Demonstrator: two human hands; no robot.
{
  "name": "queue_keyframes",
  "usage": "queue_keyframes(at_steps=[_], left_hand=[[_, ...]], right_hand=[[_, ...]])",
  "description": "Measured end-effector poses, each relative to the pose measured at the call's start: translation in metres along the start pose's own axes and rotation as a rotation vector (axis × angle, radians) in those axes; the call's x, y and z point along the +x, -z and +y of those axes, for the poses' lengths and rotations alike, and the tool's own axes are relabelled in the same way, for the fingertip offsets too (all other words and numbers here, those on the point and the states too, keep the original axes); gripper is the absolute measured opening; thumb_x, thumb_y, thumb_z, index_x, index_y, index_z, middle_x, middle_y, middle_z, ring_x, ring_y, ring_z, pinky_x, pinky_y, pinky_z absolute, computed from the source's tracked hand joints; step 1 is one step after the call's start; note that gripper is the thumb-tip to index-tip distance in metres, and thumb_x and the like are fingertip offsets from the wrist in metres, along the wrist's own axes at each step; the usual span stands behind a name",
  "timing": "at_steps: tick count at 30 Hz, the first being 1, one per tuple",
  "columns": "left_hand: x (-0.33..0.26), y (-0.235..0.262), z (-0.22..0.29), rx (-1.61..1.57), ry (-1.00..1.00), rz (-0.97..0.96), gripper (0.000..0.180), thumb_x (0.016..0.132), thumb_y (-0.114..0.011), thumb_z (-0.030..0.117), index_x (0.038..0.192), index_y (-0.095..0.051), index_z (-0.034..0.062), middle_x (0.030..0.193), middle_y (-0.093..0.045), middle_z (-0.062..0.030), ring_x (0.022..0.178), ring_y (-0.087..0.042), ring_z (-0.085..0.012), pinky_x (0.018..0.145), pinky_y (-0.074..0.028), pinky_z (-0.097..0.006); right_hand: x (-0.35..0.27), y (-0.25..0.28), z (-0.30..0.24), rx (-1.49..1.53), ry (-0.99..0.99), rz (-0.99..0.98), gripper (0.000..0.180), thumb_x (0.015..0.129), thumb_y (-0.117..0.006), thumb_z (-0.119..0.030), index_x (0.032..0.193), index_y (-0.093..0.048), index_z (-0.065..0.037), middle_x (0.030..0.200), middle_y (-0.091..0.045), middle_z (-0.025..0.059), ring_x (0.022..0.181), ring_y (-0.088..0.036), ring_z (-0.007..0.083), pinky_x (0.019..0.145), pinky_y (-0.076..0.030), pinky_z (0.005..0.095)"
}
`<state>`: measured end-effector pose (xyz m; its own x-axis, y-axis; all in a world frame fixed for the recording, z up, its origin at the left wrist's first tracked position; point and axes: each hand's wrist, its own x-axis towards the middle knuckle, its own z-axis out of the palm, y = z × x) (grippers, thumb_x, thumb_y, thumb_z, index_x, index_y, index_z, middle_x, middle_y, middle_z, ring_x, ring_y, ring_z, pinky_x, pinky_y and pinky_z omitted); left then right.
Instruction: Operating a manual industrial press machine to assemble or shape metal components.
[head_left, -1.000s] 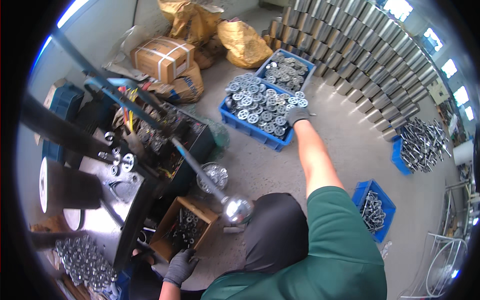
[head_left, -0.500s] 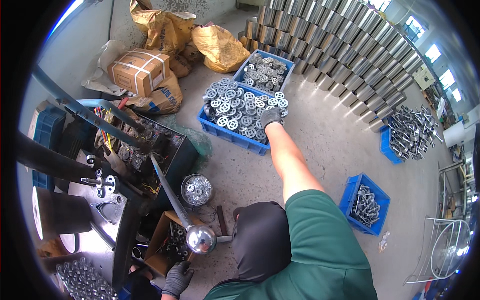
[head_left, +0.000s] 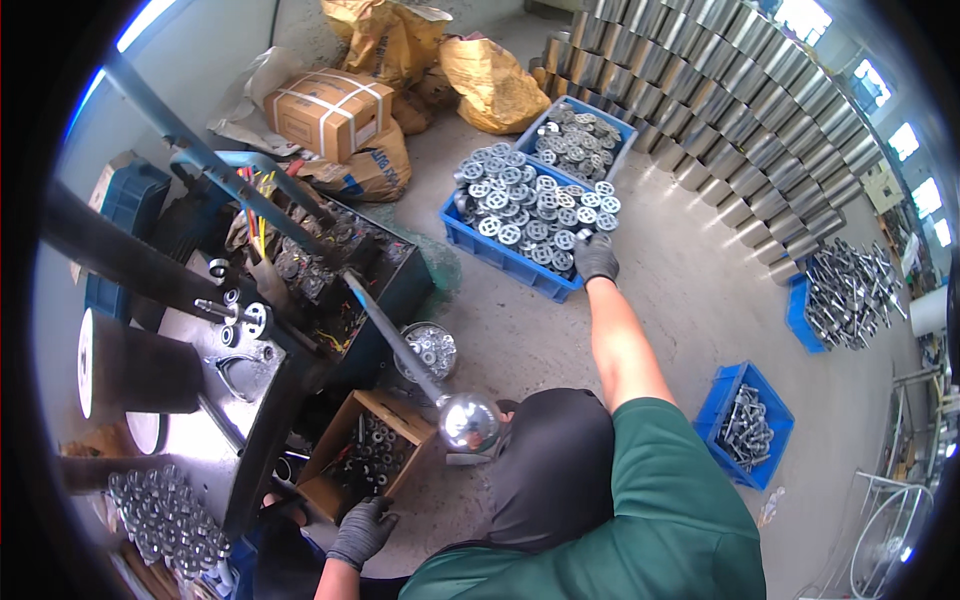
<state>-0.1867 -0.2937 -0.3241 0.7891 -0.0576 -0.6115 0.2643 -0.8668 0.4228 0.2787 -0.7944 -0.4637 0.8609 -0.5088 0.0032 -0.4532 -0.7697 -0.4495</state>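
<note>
My right hand (head_left: pixel 597 258), in a grey glove, is stretched forward to the near right corner of a blue crate (head_left: pixel 500 262). The crate is heaped with round, spoked metal discs (head_left: pixel 509 234). Its fingers curl at the edge of the heap; what they hold is mostly hidden, with a bit of bright metal at the fingertips. Low in the picture, my left hand (head_left: pixel 362 532), also gloved, has its fingers apart and nothing in them. It is beside an open cardboard box (head_left: pixel 322 492) of small dark metal rings (head_left: pixel 380 450).
A machine lever with a shiny ball knob (head_left: pixel 469 423) crosses in front of my knee. To the left stands a metal worktable (head_left: pixel 205 450). Behind are another blue crate (head_left: pixel 625 150), stacked steel cylinders (head_left: pixel 720 120) and sacks (head_left: pixel 490 85). A blue bin (head_left: pixel 708 415) sits right.
The view has swung, shifting the scene rightward. My right hand has drawn back from over the discs toward the crate's near right corner. The left hand stays by the cardboard box.
</note>
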Motion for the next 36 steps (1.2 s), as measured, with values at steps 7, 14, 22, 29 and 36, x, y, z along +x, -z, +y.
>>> queue_keyframes(at_steps=[7,14,22,29,36], left_hand=[[-0.007,-0.006,-0.014,0.001,-0.004,-0.033,0.040,0.090,-0.070,0.031,0.118,-0.069,0.0039,0.109,-0.069,-0.0215,0.100,-0.068,-0.0387,0.089,-0.054,-0.046],[0.001,-0.006,-0.010,0.052,-0.069,-0.020,0.040,0.089,-0.069,0.032,0.118,-0.069,0.0042,0.108,-0.069,-0.0217,0.101,-0.067,-0.0387,0.090,-0.053,-0.047],[-0.009,0.009,0.011,0.078,-0.168,0.069,0.039,0.090,-0.068,0.031,0.120,-0.067,0.0058,0.107,-0.068,-0.0220,0.100,-0.066,-0.0398,0.090,-0.052,-0.050],[-0.019,0.019,0.034,0.081,-0.340,0.179,0.038,0.089,-0.068,0.028,0.120,-0.067,0.0070,0.110,-0.066,-0.0202,0.100,-0.066,-0.0392,0.090,-0.053,-0.050],[-0.031,0.039,0.054,0.026,-0.344,0.337,0.038,0.089,-0.068,0.027,0.121,-0.067,0.0068,0.110,-0.066,-0.0210,0.102,-0.066,-0.0392,0.090,-0.052,-0.050]], right_hand=[[-0.001,0.008,-0.022,0.108,-0.159,-0.127,0.072,0.092,-0.046,-0.065,0.132,-0.063,-0.008,0.138,-0.060,0.0237,0.126,-0.059,0.0408,0.106,-0.046,0.0501],[0.021,0.027,-0.020,-0.024,-0.257,-0.283,0.076,0.084,-0.056,-0.057,0.140,-0.059,-0.006,0.148,-0.054,0.0206,0.137,-0.053,0.0333,0.111,-0.045,0.0449],[-0.044,-0.016,0.106,-0.385,0.416,-0.446,0.046,0.093,-0.052,-0.042,0.119,-0.069,-0.009,0.114,-0.071,0.0239,0.100,-0.071,0.0423,0.085,-0.055,0.0502],[-0.146,-0.021,0.080,-0.091,0.866,-0.977,0.033,0.087,-0.073,-0.023,0.115,-0.068,-0.008,0.094,-0.071,0.0121,0.083,-0.068,0.0234,0.074,-0.054,0.0387],[-0.246,0.181,-0.170,0.368,0.543,-1.418,0.053,0.081,-0.078,-0.024,0.126,-0.057,-0.005,0.093,-0.066,0.0025,0.070,-0.060,0.0091,0.058,-0.044,0.0236]])
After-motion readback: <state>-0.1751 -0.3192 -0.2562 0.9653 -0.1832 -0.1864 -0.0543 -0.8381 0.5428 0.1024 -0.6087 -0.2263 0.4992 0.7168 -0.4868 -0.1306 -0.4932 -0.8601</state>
